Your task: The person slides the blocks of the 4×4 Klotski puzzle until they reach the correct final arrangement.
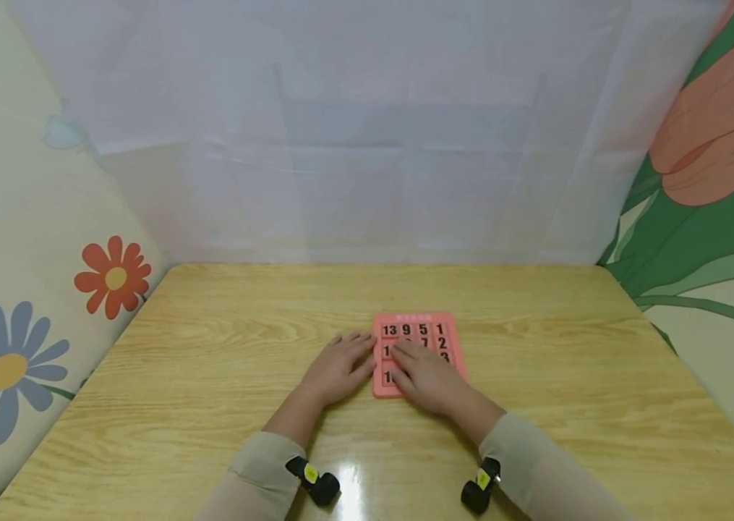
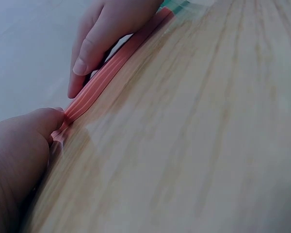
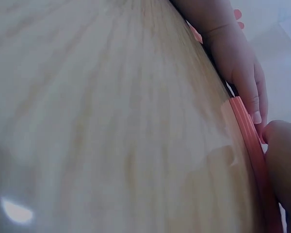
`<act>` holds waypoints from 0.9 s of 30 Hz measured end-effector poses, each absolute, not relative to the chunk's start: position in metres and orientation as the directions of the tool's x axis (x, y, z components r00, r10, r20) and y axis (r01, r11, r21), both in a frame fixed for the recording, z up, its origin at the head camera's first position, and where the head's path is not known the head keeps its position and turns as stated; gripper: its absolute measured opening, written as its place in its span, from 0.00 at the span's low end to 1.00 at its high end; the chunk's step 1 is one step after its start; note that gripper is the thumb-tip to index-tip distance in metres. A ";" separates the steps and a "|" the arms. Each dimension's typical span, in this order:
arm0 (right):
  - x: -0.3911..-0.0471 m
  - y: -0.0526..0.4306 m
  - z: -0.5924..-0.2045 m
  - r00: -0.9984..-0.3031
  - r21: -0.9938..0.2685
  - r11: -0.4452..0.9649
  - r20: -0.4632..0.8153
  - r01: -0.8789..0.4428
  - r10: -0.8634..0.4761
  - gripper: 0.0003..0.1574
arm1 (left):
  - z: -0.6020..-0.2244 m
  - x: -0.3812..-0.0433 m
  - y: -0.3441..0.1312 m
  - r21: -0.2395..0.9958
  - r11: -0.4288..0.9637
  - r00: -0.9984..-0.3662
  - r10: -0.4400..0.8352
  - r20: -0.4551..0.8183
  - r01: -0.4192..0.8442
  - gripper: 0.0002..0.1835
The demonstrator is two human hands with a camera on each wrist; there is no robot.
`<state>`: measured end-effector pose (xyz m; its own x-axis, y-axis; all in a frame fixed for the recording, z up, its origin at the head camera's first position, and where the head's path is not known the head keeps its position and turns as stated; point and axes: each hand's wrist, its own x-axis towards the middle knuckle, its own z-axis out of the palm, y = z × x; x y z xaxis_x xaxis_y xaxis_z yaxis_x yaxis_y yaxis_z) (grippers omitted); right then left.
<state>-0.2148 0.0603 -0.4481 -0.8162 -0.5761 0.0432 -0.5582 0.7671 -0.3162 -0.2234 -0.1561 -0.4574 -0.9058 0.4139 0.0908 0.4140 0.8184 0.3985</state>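
Observation:
A pink number slide puzzle (image 1: 461,362) lies flat on the table, with black numbers on its tiles; 13, 9, 5 and 1 show along the top row. Against its left edge my left hand (image 1: 339,367) rests palm down, fingers extended and thumb at the frame. My right hand (image 1: 430,376) lies over the lower middle tiles, fingertips on the left columns, and hides several numbers. From the side, the left wrist view shows the puzzle's ridged pink edge (image 2: 102,82) with the left thumb (image 2: 51,119) at its corner.
The wood-grain table (image 1: 210,325) stretches around the puzzle on all sides. White cloth (image 1: 406,181) hangs behind it, and flower-printed panels (image 1: 9,362) stand at both sides. Each wrist carries a small black camera (image 1: 322,486) on a strap.

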 end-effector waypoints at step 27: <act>-0.199 0.063 -0.450 -0.795 -0.308 0.744 0.079 -0.594 -0.602 0.33 | -0.456 -0.221 -0.158 0.412 0.821 -0.914 0.395 0.091 0.395 0.28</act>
<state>-0.1987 0.0628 -0.4497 -0.7948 -0.6018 0.0788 -0.5936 0.7437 -0.3076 -0.2212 -0.1579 -0.4561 -0.9143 0.3948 0.0906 0.3954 0.8212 0.4115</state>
